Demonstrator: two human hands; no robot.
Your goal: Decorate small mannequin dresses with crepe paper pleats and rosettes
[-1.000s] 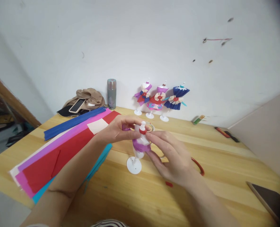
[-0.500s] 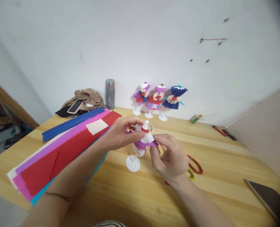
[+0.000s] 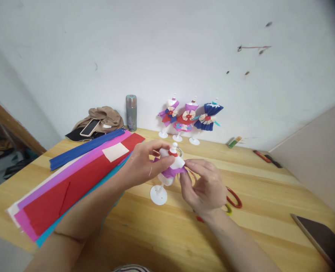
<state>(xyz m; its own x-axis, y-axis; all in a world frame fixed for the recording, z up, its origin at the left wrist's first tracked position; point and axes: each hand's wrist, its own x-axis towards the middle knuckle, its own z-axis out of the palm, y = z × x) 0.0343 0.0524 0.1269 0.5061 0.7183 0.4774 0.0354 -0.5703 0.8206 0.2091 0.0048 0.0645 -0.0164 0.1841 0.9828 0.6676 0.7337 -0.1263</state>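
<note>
A small white mannequin [image 3: 179, 162] with a red neck band stands tilted over its round white base [image 3: 158, 195]. Purple crepe paper [image 3: 171, 172] wraps around its chest. My left hand [image 3: 143, 164] grips the mannequin from the left, thumb across its front and fingers behind. At the opposite side, my right hand [image 3: 205, 185] has thumb and index finger pinched at the end of the purple paper. Its other fingers are curled. Scissors with a red and yellow handle [image 3: 235, 198] lie partly hidden beneath my right hand. A ring-shaped item [image 3: 180, 152] shows behind the mannequin.
Coloured crepe paper sheets [image 3: 79, 185] lie at the left with a cream piece [image 3: 116, 152] on top. Three dressed mannequins [image 3: 189, 115] stand against the wall near a flask [image 3: 131, 112]. A phone [image 3: 89, 127] rests by brown cloth [image 3: 106, 116]. At the right is a dark tablet-like device [image 3: 317, 238].
My right thumb and fingers have shifted slightly at the purple paper's end, which sits closer to the mannequin. My left hand keeps its hold. The view has moved a little.
</note>
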